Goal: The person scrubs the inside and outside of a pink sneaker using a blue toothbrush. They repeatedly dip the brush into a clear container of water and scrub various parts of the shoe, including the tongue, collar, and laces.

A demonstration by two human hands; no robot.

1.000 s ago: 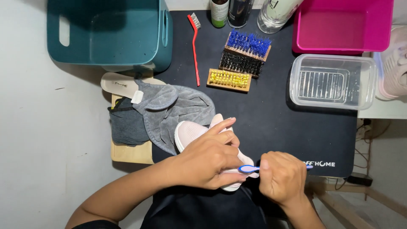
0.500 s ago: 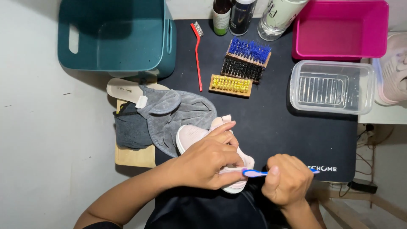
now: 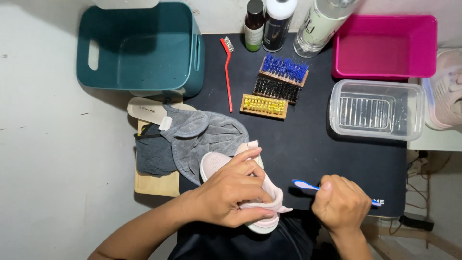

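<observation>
**Brushing the pink shoe over the dark mat**

We hold the pale pink shoe (image 3: 262,192) with our left hand (image 3: 231,192). Its fingers (image 3: 248,159) are wrapped firmly around the upper part, and the shoe lies at the near edge of the black mat (image 3: 308,149), partly on the grey towel (image 3: 207,139). Our right hand (image 3: 341,204) is closed around a small blue brush (image 3: 303,184), similar to a toothbrush; its head points toward the shoe but is a little apart from it.

In our judgement, the work goes well if the left hand keeps the shoe steady and turns the part to be brushed toward the brush. We think short and light strokes suit the soft fabric better than strong pressure.

Further on the surface we see three wooden brushes with blue (image 3: 284,69), black (image 3: 275,89) and yellow bristles (image 3: 263,106), a red thin brush (image 3: 227,72), some bottles (image 3: 276,21), a clear plastic container (image 3: 378,110), a pink tub (image 3: 385,45) and a teal basket (image 3: 139,48). A white insole (image 3: 144,110) lies beside the towel.
</observation>
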